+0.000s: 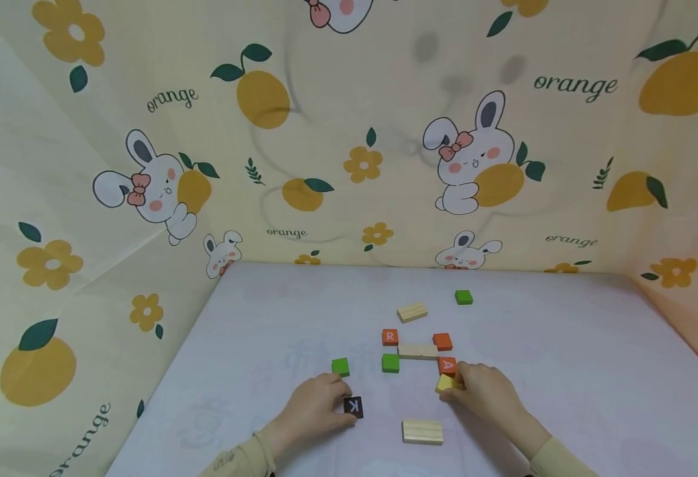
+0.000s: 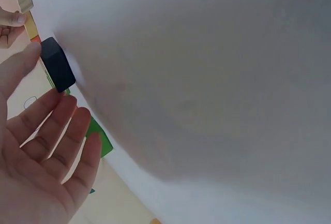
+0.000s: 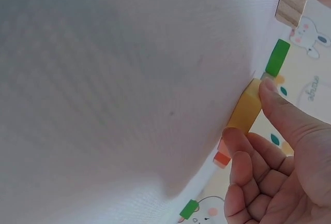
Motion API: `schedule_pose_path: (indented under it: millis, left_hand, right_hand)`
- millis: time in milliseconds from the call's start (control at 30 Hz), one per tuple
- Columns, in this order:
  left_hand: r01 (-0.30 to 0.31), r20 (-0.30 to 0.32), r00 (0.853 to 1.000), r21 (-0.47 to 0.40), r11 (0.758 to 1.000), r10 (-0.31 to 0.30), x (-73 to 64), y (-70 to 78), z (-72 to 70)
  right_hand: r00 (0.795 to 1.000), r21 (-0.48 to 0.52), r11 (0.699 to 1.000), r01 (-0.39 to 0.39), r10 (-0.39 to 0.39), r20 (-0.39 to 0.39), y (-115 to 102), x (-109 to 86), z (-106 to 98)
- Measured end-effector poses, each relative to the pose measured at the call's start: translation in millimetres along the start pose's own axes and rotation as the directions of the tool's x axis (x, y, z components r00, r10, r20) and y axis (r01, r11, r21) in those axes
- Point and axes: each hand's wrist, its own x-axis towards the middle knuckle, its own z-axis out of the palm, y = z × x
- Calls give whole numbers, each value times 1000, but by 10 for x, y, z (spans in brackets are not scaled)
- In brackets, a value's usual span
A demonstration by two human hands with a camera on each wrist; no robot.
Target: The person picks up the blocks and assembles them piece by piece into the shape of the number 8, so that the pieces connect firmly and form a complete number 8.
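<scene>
My left hand [image 1: 317, 407] pinches a black letter block [image 1: 353, 407] marked K between thumb and fingertips. In the left wrist view the thumb lies at one end of the black block [image 2: 58, 64] and a fingertip at the other. A green block [image 1: 340, 367] sits just beyond those fingers. My right hand [image 1: 490, 395] pinches a yellow block [image 1: 446, 383], its thumb and a finger at opposite ends of the yellow block [image 3: 245, 106] in the right wrist view. Right behind the yellow block lies an orange block [image 1: 447, 366] with an A.
A plain wooden plank [image 1: 417, 351] lies between an orange R block [image 1: 390, 337], another orange block [image 1: 442, 341] and a green block [image 1: 390, 363]. Farther back are a second plank [image 1: 412, 313] and a green block [image 1: 464, 297]. A third plank [image 1: 422, 432] lies in front, between the hands.
</scene>
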Motion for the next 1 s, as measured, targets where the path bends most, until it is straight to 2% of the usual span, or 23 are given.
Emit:
schedule_pose_path:
  millis: [167, 333, 467, 633, 1000]
  left_hand:
    - [-5, -38, 999, 28, 1000, 6, -17, -14, 15]
    - [19, -23, 1000, -21, 1000, -19, 15, -2, 27]
    - [40, -1, 999, -67, 997, -41, 81, 34, 44]
    - [70, 10, 998, -65, 995, -70, 191, 112, 85]
    - [115, -20, 993, -68, 991, -116, 455, 341, 131]
  right_hand:
    - [1000, 6, 1000, 3, -3, -6, 7, 5, 10]
    - [1000, 0, 1000, 4, -4, -5, 11, 4, 15]
    - [1000, 5, 1000, 3, -3, -1, 9, 5, 9]
    - [1000, 3, 1000, 5, -5, 0, 10, 10, 7]
    - [1000, 14, 1000, -2, 2, 3, 14, 9, 9]
